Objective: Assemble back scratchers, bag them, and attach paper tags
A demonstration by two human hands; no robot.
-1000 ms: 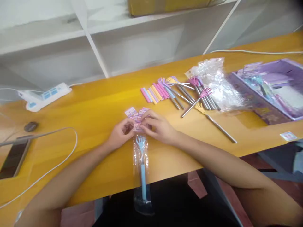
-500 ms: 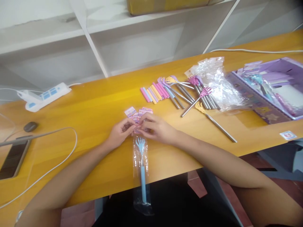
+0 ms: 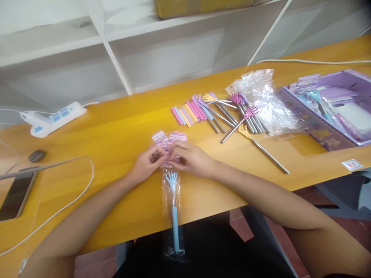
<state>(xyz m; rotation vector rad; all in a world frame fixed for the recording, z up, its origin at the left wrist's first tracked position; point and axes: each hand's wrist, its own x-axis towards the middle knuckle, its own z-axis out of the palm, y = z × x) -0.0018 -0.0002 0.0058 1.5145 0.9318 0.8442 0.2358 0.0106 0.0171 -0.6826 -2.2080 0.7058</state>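
A clear plastic bag (image 3: 180, 216) hangs over the table's front edge with a light blue hand-shaped back scratcher (image 3: 175, 224) inside. At the bag's top, my left hand (image 3: 147, 163) pinches the left side of a small pink card (image 3: 167, 163). My right hand (image 3: 193, 157) pinches the same area from the right, its thumb and fingers close to the left ones. Just behind both hands lie several pink and purple printed cards (image 3: 159, 137), partly covered by the fingers. The exact grip on card and bag edge is too small to tell.
Coloured tubes (image 3: 189, 114), scratchers with metal rods (image 3: 249, 116), a heap of clear bags (image 3: 269, 104) and a purple box (image 3: 324, 131) occupy the right. At left are a power strip (image 3: 59, 117), a phone (image 3: 17, 193) and cables.
The bagged scratcher has shifted slightly toward the front, and more of the pink card shows below my fingertips. Both hands stay in nearly the same place.
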